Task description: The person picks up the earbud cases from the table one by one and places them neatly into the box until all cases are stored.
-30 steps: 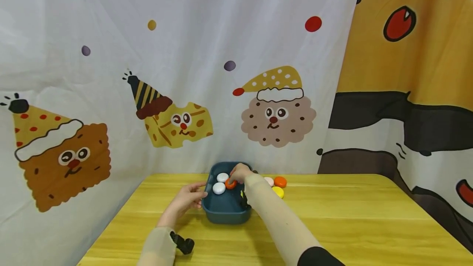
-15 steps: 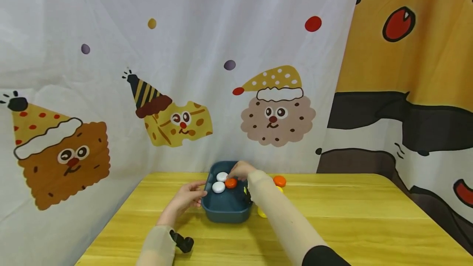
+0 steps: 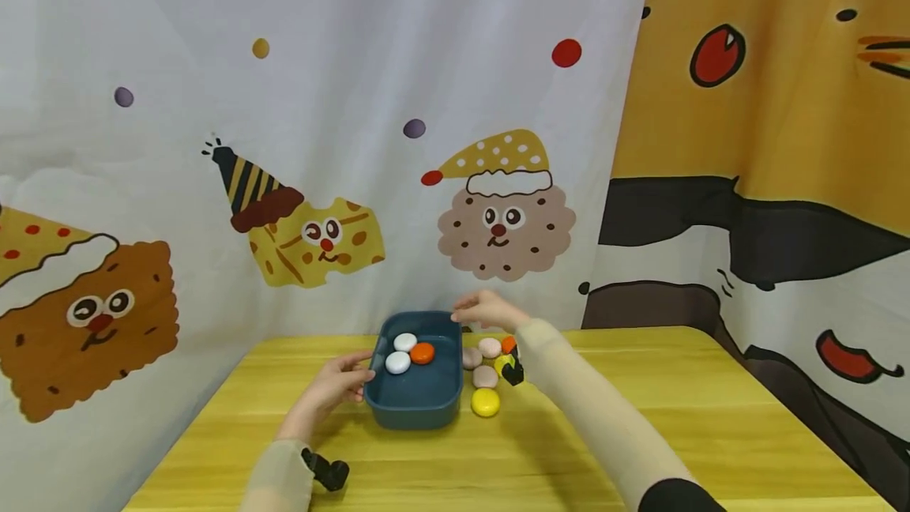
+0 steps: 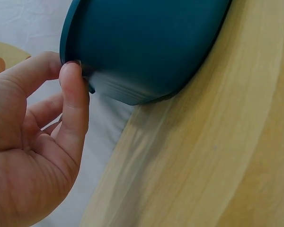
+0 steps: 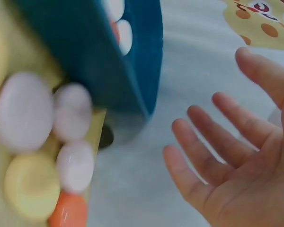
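Observation:
A dark teal plastic bin (image 3: pixel 415 418) stands on the table in the head view. Inside it lie two white rounded discs (image 3: pixel 398 363) and an orange disc (image 3: pixel 423 352), close together on its left side. My left hand (image 3: pixel 332 387) pinches the bin's left rim between thumb and fingers, as the left wrist view shows at the bin wall (image 4: pixel 142 42). Over the bin's far right corner is my right hand (image 3: pixel 492 308); in the right wrist view its fingers (image 5: pixel 217 137) are spread and hold nothing.
Right of the bin lie several more discs: a yellow one (image 3: pixel 486 402) in front, greyish-pink ones (image 3: pixel 485 377), a pale pink one (image 3: pixel 490 348) and an orange one (image 3: pixel 508 344) partly hidden by the right wrist's camera. A printed curtain (image 3: pixel 341 38) hangs behind the wooden table (image 3: pixel 604 417).
My right hand has let go of the orange disc in the bin and moved up and right, out over the far corner. The left hand keeps its hold. The head view has turned slightly right.

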Demonstrator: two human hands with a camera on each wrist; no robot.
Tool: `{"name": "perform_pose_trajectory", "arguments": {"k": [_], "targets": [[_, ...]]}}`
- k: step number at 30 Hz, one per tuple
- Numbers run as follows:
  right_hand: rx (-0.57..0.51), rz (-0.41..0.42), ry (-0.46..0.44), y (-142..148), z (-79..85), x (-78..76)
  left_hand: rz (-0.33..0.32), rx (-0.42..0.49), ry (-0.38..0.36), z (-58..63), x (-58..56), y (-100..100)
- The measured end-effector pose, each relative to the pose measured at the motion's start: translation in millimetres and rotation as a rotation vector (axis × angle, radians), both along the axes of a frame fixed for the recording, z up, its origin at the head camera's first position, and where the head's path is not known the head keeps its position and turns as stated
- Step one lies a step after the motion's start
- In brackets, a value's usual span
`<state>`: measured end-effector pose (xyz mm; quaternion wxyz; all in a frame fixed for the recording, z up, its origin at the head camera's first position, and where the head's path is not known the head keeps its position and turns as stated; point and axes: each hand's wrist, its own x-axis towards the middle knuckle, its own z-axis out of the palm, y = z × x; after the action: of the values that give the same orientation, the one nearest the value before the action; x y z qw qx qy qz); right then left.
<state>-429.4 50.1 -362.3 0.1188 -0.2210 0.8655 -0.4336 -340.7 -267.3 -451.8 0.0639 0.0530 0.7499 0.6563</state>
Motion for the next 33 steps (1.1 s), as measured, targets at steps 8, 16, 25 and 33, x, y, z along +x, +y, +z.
{"name": "perform_pose_trajectory", "arguments": {"k": [8,16,25,33], "targets": [[-0.004,0.024,0.082,46.4,-14.4,14.3,0.008,-0.015,-0.012,0.1,3.7,-4.6],[-0.017,0.013,0.067,72.8,-33.6,15.7,-0.002,-0.043,-0.007,5.5,5.2,-2.0],[0.065,0.004,0.071,82.2,-64.3,13.8,0.037,-0.046,-0.009,3.7,6.7,2.9],[0.082,-0.016,0.087,83.6,-79.9,8.9,0.031,-0.033,-0.004,3.6,11.8,-1.1]]}}
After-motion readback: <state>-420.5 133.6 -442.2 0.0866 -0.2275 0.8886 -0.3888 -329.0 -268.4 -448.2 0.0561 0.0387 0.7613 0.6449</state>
